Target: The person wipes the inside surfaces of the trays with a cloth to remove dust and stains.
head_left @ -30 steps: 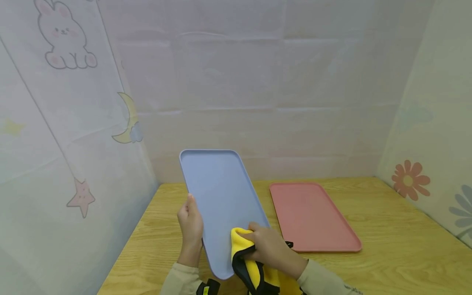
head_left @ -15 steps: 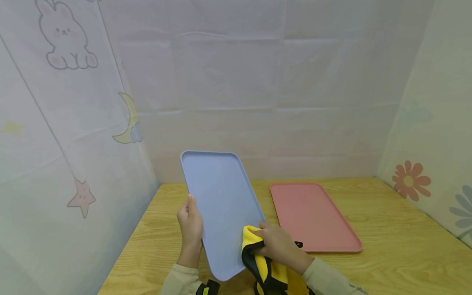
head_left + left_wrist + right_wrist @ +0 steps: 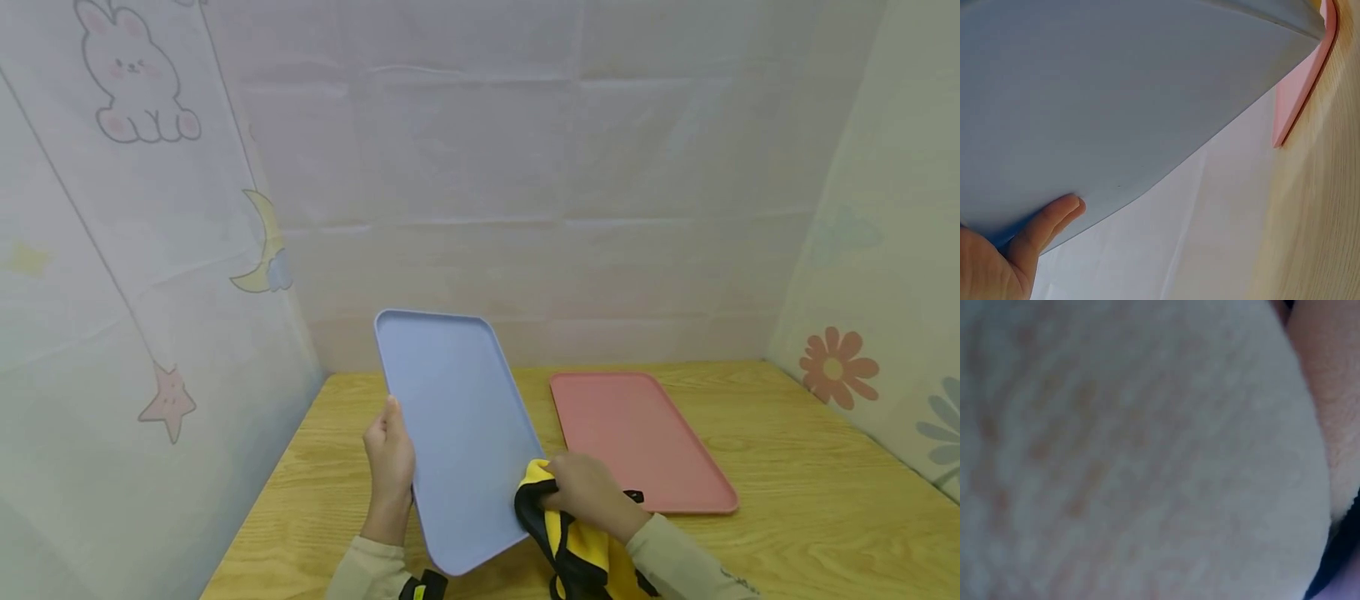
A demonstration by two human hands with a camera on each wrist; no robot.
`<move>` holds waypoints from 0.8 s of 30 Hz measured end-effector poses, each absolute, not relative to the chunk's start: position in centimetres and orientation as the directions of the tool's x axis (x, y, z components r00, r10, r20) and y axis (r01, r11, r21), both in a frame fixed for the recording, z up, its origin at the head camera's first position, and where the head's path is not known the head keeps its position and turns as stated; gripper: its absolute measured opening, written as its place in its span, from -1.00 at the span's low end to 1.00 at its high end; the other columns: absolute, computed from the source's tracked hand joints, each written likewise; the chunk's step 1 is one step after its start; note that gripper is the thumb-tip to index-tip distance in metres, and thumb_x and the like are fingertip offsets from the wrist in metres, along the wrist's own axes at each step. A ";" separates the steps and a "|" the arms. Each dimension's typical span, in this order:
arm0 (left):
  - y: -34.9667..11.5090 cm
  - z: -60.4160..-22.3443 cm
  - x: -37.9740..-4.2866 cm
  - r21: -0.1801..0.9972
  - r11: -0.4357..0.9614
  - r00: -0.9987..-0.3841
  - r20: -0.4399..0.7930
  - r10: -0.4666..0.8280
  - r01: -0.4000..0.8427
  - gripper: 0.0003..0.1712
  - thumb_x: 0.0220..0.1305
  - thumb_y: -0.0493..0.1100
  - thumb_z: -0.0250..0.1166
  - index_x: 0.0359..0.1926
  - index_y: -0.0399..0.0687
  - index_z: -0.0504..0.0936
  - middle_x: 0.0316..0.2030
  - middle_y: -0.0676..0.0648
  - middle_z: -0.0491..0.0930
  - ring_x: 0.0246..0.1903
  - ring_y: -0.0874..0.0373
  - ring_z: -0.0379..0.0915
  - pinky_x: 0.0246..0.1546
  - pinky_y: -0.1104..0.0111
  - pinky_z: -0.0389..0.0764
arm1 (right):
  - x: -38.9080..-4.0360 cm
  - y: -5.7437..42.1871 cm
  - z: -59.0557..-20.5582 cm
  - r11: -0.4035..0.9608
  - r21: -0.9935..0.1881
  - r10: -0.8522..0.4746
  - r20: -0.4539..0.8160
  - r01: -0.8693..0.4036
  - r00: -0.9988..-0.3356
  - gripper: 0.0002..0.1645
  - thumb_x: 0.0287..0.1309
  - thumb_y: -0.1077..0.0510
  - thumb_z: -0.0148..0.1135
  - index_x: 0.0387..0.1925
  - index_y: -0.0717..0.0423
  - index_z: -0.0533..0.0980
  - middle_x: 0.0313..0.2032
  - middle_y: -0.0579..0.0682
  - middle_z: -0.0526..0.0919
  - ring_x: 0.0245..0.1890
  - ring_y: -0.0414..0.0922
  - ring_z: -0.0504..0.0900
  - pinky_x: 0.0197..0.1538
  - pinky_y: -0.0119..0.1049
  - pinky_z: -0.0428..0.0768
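A blue rectangular tray [image 3: 461, 433] is held up at a tilt over the table, its inner face toward me. My left hand [image 3: 390, 467] grips its left edge, thumb along the rim; in the left wrist view the fingers [image 3: 1047, 225] lie against the tray's underside [image 3: 1122, 112]. At the tray's lower right edge, my right hand [image 3: 588, 492] grips a yellow cloth with black edging [image 3: 573, 542], which hangs down below the hand. A blurred sleeve [image 3: 1147, 450] fills most of the right wrist view, hiding the right fingers there.
A pink tray [image 3: 645, 442] lies flat on the wooden table [image 3: 810, 467], right of the blue tray and partly behind my right hand. Printed fabric walls [image 3: 465, 167] enclose the table at the back and both sides.
My right hand has slid the cloth rightward across the blue tray's lower part to its right edge. The blue tray has tilted slightly; my left hand keeps nearly the same place.
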State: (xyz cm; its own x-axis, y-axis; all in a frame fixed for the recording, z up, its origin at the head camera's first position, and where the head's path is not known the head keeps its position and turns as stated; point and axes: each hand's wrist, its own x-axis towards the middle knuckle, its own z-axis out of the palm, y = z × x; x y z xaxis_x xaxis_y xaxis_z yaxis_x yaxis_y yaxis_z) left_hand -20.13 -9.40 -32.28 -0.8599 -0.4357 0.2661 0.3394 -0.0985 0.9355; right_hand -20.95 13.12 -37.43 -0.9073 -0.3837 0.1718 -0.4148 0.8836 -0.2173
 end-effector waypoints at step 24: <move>-11.4 -32.5 -23.0 0.985 -0.104 -0.902 0.081 -0.425 0.138 -0.50 0.35 0.03 -0.10 -0.45 -0.31 0.50 -0.59 0.01 0.42 -0.58 0.24 0.33 -0.53 0.42 0.39 | -21.0 16.4 -34.9 0.704 -0.567 -0.383 0.202 -0.427 -0.901 -0.66 -0.18 0.14 0.30 -0.75 0.02 0.28 -0.77 -0.23 0.22 -0.75 -0.33 0.24 -0.64 -0.46 0.27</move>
